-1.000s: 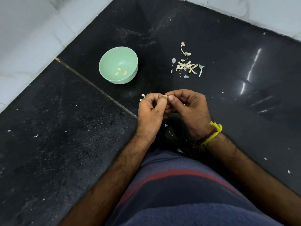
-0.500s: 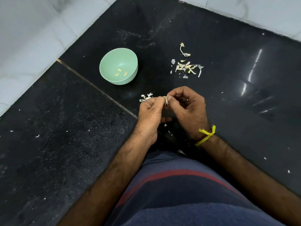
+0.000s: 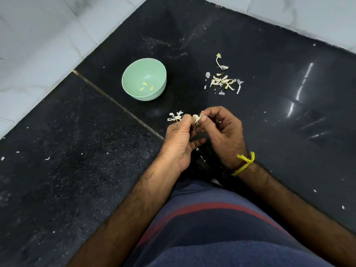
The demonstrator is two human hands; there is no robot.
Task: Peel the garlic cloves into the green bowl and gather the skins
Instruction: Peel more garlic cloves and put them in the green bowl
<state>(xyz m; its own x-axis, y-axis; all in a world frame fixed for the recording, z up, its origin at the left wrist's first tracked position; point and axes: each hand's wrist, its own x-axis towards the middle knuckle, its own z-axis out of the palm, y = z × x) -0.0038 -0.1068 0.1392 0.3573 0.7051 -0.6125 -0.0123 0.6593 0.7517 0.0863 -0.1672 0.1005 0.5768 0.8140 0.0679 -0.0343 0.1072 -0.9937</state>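
- Underneath everything lies a black polished stone floor, speckled with dust and pale crumbs, with a thin seam running aslant just left of the green bowl and white tiled walls meeting it behind the bowl.
- Nearest the camera, well this side of the green bowl, a dark blue garment with a red stripe covers the person's lap.
- Both forearms reach from the lap toward the bowl; a yellow thread band is tied at the right wrist.
- The left hand sits below and right of the bowl, its fingers curled, thumb and fingertips pinching a garlic clove.
- The right hand meets it from the side away from the bowl, fingers curled too, thumb and forefinger nipping the same clove; a ring shows on one finger.
- The green bowl stands upright on the floor, with three peeled garlic cloves lying at its bottom.
- Well to the right of the bowl, a loose heap of cloves and skins lies scattered on the floor, a curled stem piece at its far end.
- Between the bowl and the left hand, a small cluster of white skins rests on the floor, just beside the knuckles.
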